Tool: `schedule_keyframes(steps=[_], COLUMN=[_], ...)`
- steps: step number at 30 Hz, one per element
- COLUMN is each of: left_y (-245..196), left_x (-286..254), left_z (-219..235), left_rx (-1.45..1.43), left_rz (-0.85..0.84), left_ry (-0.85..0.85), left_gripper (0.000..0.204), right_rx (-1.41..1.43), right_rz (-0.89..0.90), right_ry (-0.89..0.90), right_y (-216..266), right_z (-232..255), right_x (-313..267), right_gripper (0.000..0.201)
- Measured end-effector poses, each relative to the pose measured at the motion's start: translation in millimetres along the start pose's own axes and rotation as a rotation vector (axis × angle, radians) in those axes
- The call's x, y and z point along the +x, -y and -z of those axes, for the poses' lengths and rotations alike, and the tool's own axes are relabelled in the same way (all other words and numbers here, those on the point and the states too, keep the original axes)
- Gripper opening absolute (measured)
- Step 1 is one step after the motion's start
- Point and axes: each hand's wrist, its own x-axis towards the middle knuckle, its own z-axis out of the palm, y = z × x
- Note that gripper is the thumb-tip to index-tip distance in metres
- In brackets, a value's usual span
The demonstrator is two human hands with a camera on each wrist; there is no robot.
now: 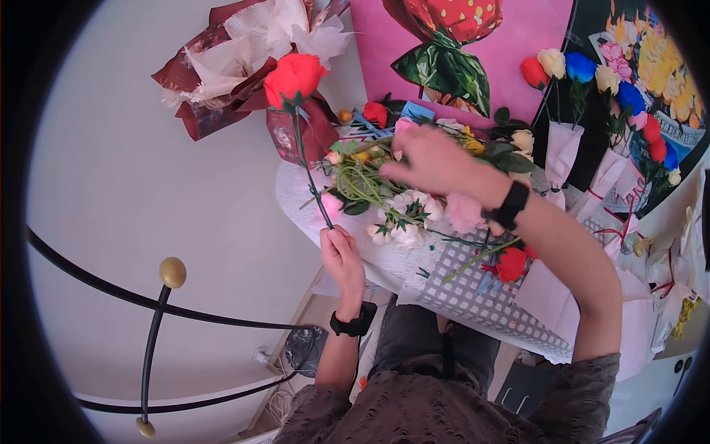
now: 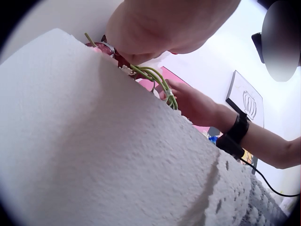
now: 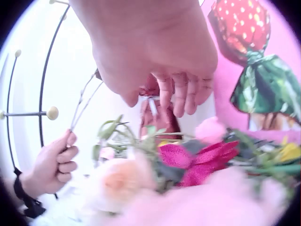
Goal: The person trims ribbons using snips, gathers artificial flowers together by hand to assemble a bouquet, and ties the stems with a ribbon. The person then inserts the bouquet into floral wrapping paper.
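Observation:
A long-stemmed artificial red rose (image 1: 296, 80) stands tilted up from my left hand (image 1: 342, 259), which grips the lower end of its dark green stem (image 1: 307, 159) beside the table's left edge. My right hand (image 1: 436, 163), slightly blurred, hovers over a heap of artificial flowers. In the right wrist view its fingers (image 3: 179, 94) hang loosely with nothing between them. Below it lie a magenta flower (image 3: 200, 162), a cream flower (image 3: 120, 181) and green stems (image 1: 362, 177). White flowers (image 1: 407, 214) lie nearer the table's front.
A bouquet in dark red and white wrap (image 1: 222, 66) stands at the back left. Paper-wrapped roses (image 1: 566, 140) lean at the right. Two paintings, one pink (image 1: 510, 66), stand behind. A red rose (image 1: 510, 265) lies on the checked cloth (image 1: 473, 303). Left is a black rack (image 1: 151, 348).

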Motion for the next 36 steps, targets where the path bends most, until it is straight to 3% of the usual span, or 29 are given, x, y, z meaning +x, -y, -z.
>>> schedule_keyframes(steps=[1, 5, 7, 9, 12, 16, 18, 20, 22, 25, 29, 31, 32, 35, 36], left_y=[0, -14, -19, -25, -27, -22, -17, -1, 1, -1, -12, -27, -35, -62, -68], left_x=[5, 28, 45, 62, 84, 94, 94, 98, 100, 100, 97, 91, 86, 71, 66], left_z=[4, 24, 30, 35, 34, 37, 37, 38, 37, 37, 35, 32, 29, 15, 12], left_rx=[0.076, 0.399, 0.539, 0.747, 0.812, 0.921, 0.943, 0.888, 0.83, 0.858, 0.892, 0.926, 0.898, 0.844, 0.818], left_rz=[-0.061, -0.205, -0.295, -0.433, -0.571, -0.462, -0.257, -0.303, -0.353, -0.361, -0.341, -0.319, -0.338, -0.35, -0.34], left_ry=[-0.016, -0.06, -0.046, -0.023, -0.022, 0.072, 0.16, 0.158, 0.156, 0.172, 0.178, 0.152, 0.133, 0.104, 0.094], left_gripper=[0.032, 0.027, 0.025, 0.025, 0.027, 0.031, 0.029, 0.028, 0.027, 0.025, 0.027, 0.027, 0.029, 0.032, 0.032], right_rx=[-0.016, -0.243, -0.167, -0.174, -0.19, -0.14, -0.199, -0.258, -0.347, -0.474, -0.551, -0.737, -0.736, -0.499, -0.497], right_rz=[-0.016, 0.1, -0.181, -0.162, -0.167, -0.179, -0.224, -0.27, -0.299, -0.353, -0.392, -0.276, -0.278, 0.025, 0.022], right_ry=[0.081, 0.119, 0.467, 0.476, 0.439, 0.379, 0.4, 0.422, 0.275, 0.2, 0.149, -0.027, -0.027, -0.287, -0.286], right_y=[26, 38, 33, 18, 5, -18, -30, -43, -54, -62, -77, -72, -67, -39, -37], right_z=[-4, -50, -34, -19, 11, 40, 54, 64, 74, 89, 73, 62, 60, 48, 45], right_x=[-3, -18, -14, -20, -31, -38, -36, -33, -29, -25, -26, -32, -34, -40, -43], right_gripper=[0.055, 0.056, 0.049, 0.045, 0.038, 0.036, 0.037, 0.038, 0.038, 0.043, 0.048, 0.045, 0.045, 0.029, 0.029])
